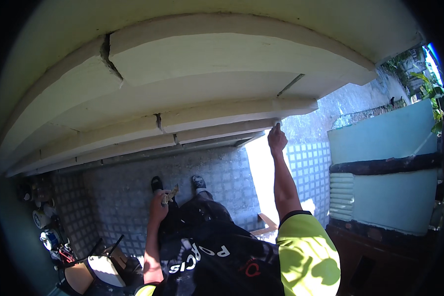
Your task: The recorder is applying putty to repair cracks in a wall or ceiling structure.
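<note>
My left hand [158, 203] hangs low in front of my body, closed around a small tan tool that looks like a putty knife [170, 195], its surface smeared and blotchy. My right arm is stretched up and forward. At its end my right hand [277, 140] is closed, fingertips touching the right end of a cream ledge [227, 127]. A small pale spot shows at those fingertips; whether it is held or on the ledge is unclear. Dark cracks, among them a wide crack [108, 56] and a narrower crack [158, 122], cut across the stepped wall mouldings [202, 116].
A tiled floor [128, 182] lies below, with my feet on it. Chairs [103, 269] and several containers [42, 218] stand at the lower left. On the right is a pale blue low wall [385, 133] with a dark rail [387, 165]; plants [431, 91] grow beyond.
</note>
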{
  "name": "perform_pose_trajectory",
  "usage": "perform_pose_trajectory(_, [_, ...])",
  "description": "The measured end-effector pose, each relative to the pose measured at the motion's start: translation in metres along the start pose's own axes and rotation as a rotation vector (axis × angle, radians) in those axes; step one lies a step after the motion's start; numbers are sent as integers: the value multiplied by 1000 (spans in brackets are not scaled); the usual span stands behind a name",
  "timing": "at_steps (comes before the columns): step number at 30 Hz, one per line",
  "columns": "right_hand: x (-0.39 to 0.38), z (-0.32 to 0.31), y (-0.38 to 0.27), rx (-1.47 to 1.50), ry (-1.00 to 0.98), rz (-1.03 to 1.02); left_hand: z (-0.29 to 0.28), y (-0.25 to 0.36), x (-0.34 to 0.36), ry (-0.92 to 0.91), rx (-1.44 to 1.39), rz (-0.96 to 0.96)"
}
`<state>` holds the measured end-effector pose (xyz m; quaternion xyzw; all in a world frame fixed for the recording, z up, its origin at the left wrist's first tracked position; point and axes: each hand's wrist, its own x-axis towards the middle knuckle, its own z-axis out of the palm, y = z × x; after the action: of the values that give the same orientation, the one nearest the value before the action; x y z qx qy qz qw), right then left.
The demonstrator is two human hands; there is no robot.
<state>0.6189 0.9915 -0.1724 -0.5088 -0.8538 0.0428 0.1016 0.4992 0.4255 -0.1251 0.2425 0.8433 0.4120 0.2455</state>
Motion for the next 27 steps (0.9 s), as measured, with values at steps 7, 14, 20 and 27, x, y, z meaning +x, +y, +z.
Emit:
perform_pose_trajectory(7, [-72,-30,-100,164,-50,-379,-1,1,6,-13,62,96])
perform_pose_trajectory(14, [-116,-17,-200,163,-248,-591,8,-1,4,35,25,94])
perform_pose_trajectory(20, [-164,15,-253,358,-305,-902,4,1,-5,50,64,26])
perform_pose_trajectory(27, [-178,20,-266,418,-306,-781,3,-7,-13,72,140,-39])
